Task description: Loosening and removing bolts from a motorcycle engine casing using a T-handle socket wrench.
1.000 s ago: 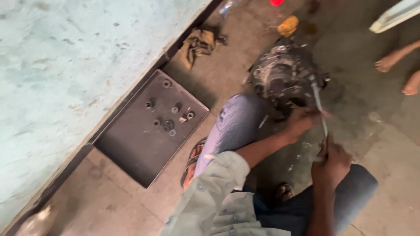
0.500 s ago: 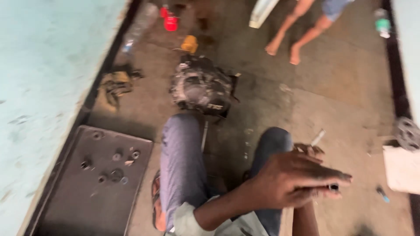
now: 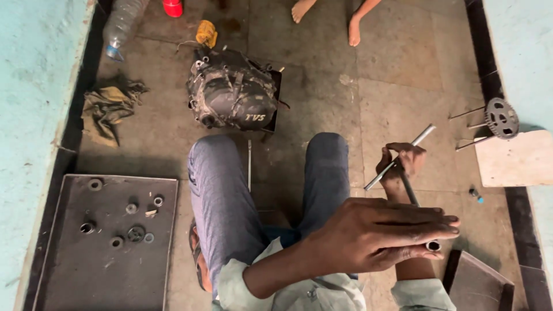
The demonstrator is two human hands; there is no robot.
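Left hand [image 3: 380, 233]: palm down, fingers extended and closed together, curled about a small metal socket [image 3: 433, 246] at the fingertips. Right hand [image 3: 402, 164]: closed in a fist on a T-handle wrench [image 3: 398, 156], whose bright crossbar slants up to the right above the knuckles while the dark shaft runs down toward the socket (whether the two meet is hidden by the fingers). Engine block [image 3: 233, 95]: dirty, on the stone floor just beyond the knees. Metal tray [image 3: 69, 276]: lower left, holding washers and bearings. Rag [image 3: 106, 106]: crumpled by the wall. Sprocket [image 3: 501, 118]: far right.
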